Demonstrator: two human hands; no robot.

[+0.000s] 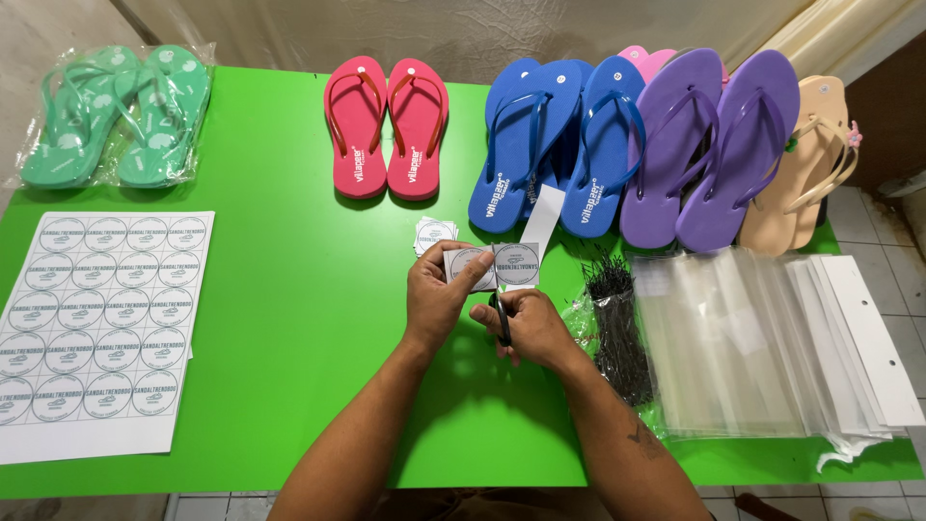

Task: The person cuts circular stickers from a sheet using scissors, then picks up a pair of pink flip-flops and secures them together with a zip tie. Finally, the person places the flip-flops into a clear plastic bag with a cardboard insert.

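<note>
— What is being held at the centre of the frame?

— A short paper strip (494, 265) printed with round grey-and-white labels is seen just above the middle of the green counter (289, 318); two labels are shown side by side, the paper being white and flat.

— How is it gripped?

— It is pinched at its left end by the left hand (436, 299), thumb on top and fingers (461, 259) curled behind. The wrist is angled up from the lower centre of the frame.

— And the other hand?

— The right hand (532, 326) is placed just below the strip, its fingers closed around black-handled scissors (502, 318), whose blades are mostly hidden; it cannot be told whether they are parted.

— What is laid around?

— A small stack of cut labels (432, 234) is seen just above the left hand. A full label sheet (96, 328) is spread at the left, clear bags (733, 338) and black ties (617, 328) at the right, and pairs of red sandals (386, 125), blue sandals (555, 145) and purple sandals (709, 145) along the top
</note>
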